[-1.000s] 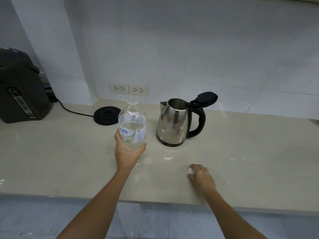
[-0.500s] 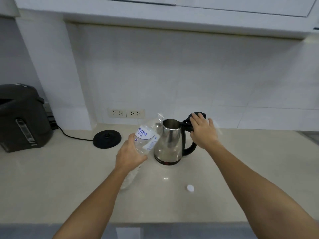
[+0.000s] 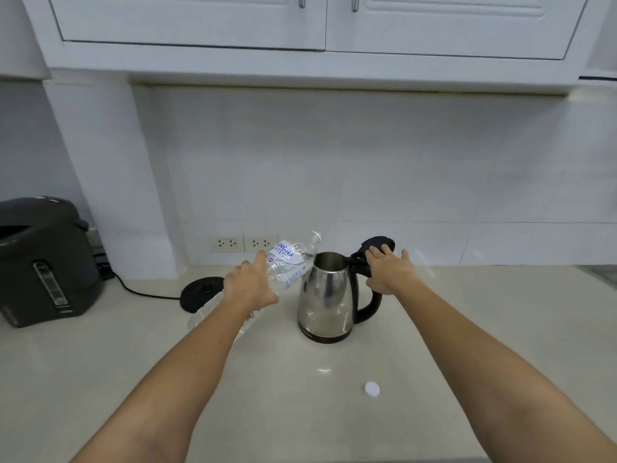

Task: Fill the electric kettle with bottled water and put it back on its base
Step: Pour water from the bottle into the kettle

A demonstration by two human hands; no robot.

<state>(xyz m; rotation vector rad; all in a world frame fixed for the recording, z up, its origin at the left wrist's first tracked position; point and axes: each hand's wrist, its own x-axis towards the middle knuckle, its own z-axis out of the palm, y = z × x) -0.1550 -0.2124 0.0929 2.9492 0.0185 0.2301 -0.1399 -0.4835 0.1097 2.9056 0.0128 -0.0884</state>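
Observation:
A steel electric kettle (image 3: 329,295) stands on the pale counter (image 3: 484,329), its black lid (image 3: 379,243) flipped up. My left hand (image 3: 248,289) grips a clear water bottle (image 3: 288,259), which is uncapped and tilted, its neck pointing up and right over the kettle's open mouth. My right hand (image 3: 389,270) rests with straight fingers on the hinge and top of the black handle. The round black kettle base (image 3: 202,292) sits empty to the left, partly behind the bottle. The white bottle cap (image 3: 372,389) lies on the counter in front of the kettle.
A dark water boiler (image 3: 43,262) stands at the far left, and a black cord (image 3: 143,292) runs from behind it to the base. Two wall outlets (image 3: 245,243) sit behind the bottle. White cabinets (image 3: 317,21) hang overhead.
My right hand left the cap on the counter and moved up to the kettle's handle. My left hand lifted the bottle and tipped its neck towards the kettle mouth. The camera tilted upward.

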